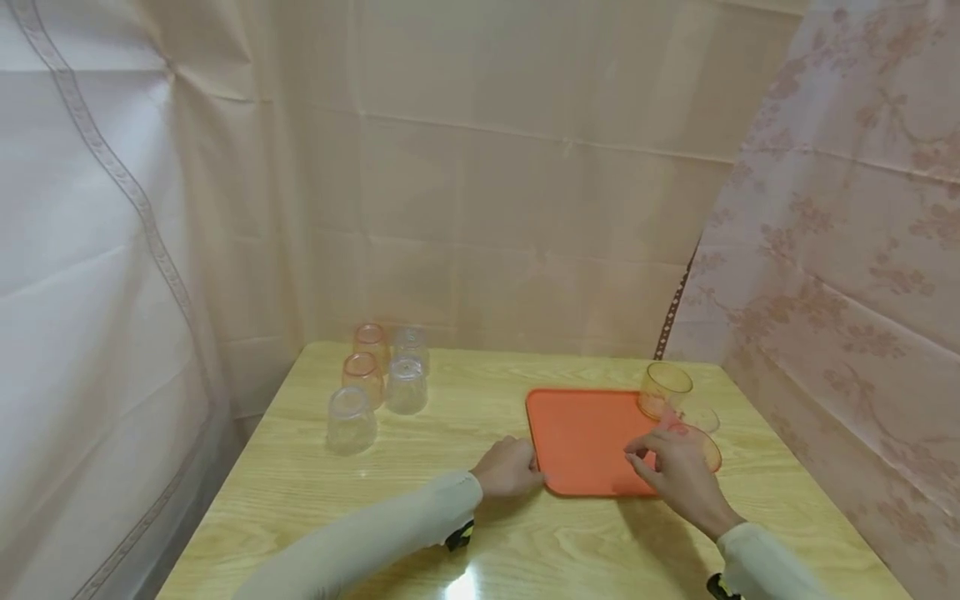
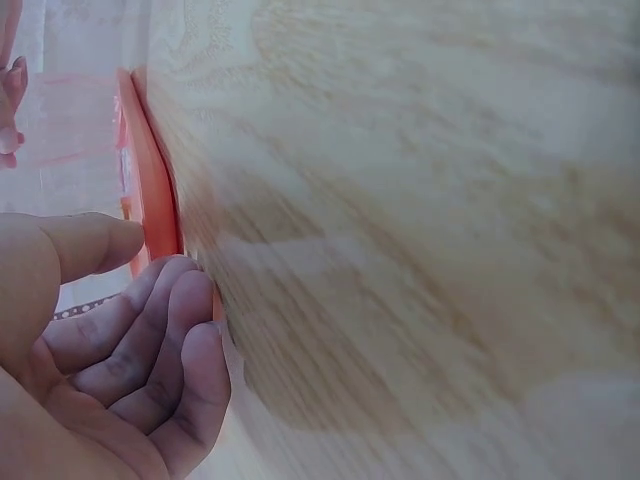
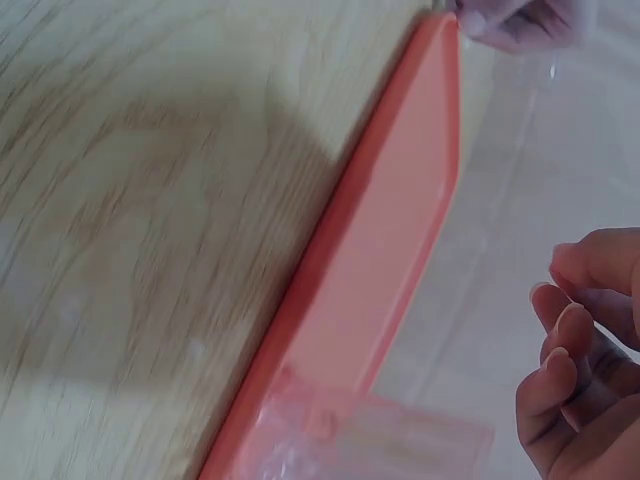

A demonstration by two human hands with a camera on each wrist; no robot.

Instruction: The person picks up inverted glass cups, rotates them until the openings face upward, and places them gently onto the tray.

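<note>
At the left edge of the orange tray (image 1: 592,442), my left hand (image 1: 507,468) pinches the rim near the front corner. In the left wrist view the thumb (image 2: 105,245) lies against the tray's side, with curled fingers below. My right hand (image 1: 678,479) hovers over the tray's right part, its fingers loosely bent and nothing between them. Behind it a yellow glass (image 1: 666,385) stands at the tray's back right corner. A clear glass (image 1: 705,419) and an amber-rimmed glass (image 1: 712,454) are beside it, partly hidden by the hand. A pink see-through glass (image 3: 400,440) shows in the right wrist view.
Several upside-down glasses stand at the table's back left: orange ones (image 1: 363,377) and clear ones (image 1: 351,425). The wooden table (image 1: 450,417) is bounded by a hanging cloth (image 1: 525,208) behind and a flowered cloth (image 1: 862,292) on the right.
</note>
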